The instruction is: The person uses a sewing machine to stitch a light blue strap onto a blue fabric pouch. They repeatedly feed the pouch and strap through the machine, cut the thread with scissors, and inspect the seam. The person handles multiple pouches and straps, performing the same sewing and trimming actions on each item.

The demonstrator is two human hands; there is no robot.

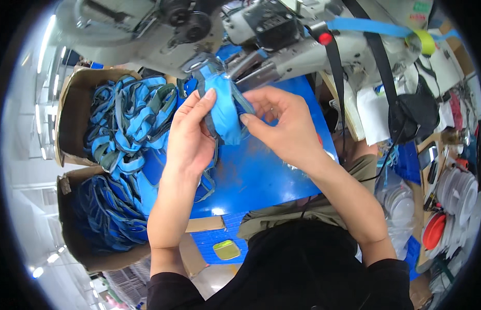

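A light blue fabric piece with dark grey edging (223, 113) is stretched between my hands, its far end under the head of a sewing machine (251, 67). My left hand (191, 132) grips its left side, thumb pressed on top of the cloth. On the other side my right hand (282, 121) pinches the dark edging between thumb and fingers. Both hands are over the blue table (251, 175). The machine's needle area is partly hidden by the cloth and the metal parts.
At the left, a cardboard box (70, 121) holds a heap of blue and grey fabric strips (132, 119). A nearer box (75, 227) holds darker blue pieces (106, 212). Black straps (336, 77) hang at the right, near a black pouch (413, 116). Thread cones (455, 191) stand far right.
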